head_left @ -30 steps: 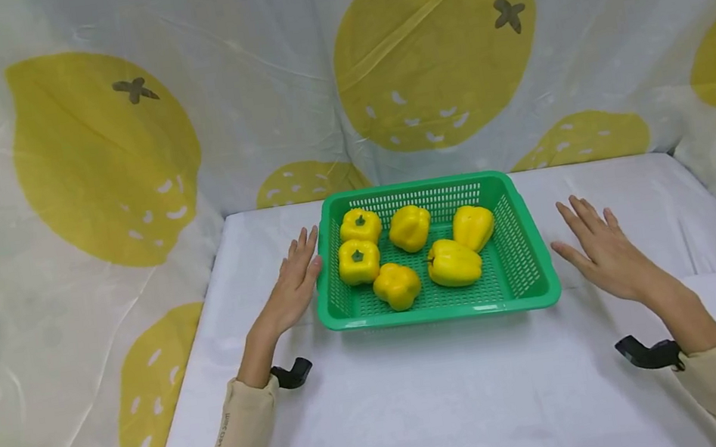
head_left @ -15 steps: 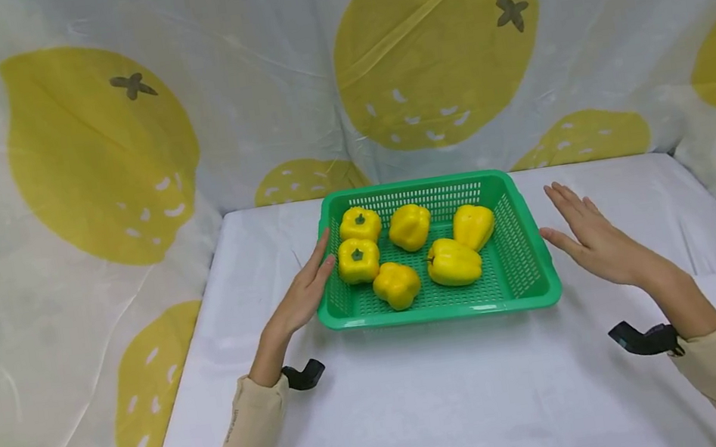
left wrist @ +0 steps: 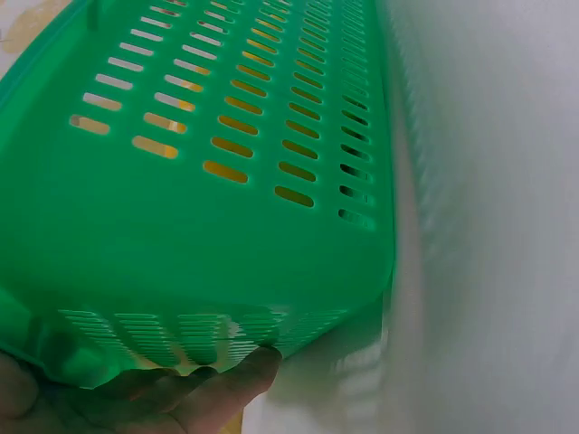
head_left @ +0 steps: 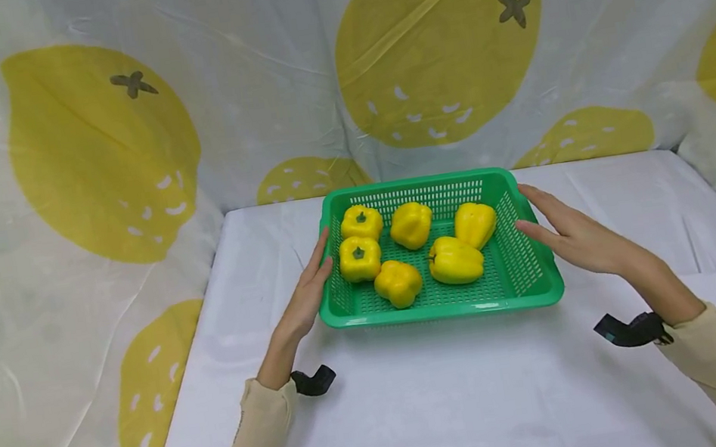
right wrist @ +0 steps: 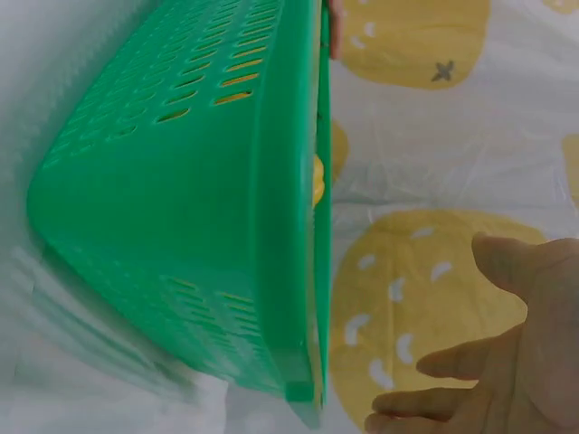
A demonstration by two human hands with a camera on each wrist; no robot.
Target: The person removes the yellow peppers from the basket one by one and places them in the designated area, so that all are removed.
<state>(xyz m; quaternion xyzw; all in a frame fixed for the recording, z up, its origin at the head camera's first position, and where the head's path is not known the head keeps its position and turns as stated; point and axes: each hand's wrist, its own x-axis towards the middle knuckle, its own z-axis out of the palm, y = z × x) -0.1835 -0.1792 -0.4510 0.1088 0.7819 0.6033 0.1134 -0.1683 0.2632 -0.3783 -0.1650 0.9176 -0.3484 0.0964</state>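
Note:
A green plastic basket (head_left: 442, 311) holds several yellow bell peppers (head_left: 411, 225), four of them bunched toward its left half and the others right of centre. At its left end is my left hand (head_left: 303, 300), fingers extended along the rim and thumb near the edge. The left wrist view shows those fingers (left wrist: 231, 389) against the perforated end wall, below the rim. My right hand (head_left: 583, 238) is at the right end, fingers straight and thumb apart, overlapping the rim from above. In the right wrist view a gap shows between that hand (right wrist: 516, 362) and the basket wall (right wrist: 163, 208).
The basket stands toward the back of a table with a white cloth (head_left: 437, 395). Behind and to the sides hangs a pale curtain (head_left: 266, 61) printed with large lemons. Each wrist carries a small black camera mount (head_left: 630, 330).
My left hand has moved right to the basket's left rim. The right hand has come inward from the right to the opposite rim. Basket and peppers stay in place.

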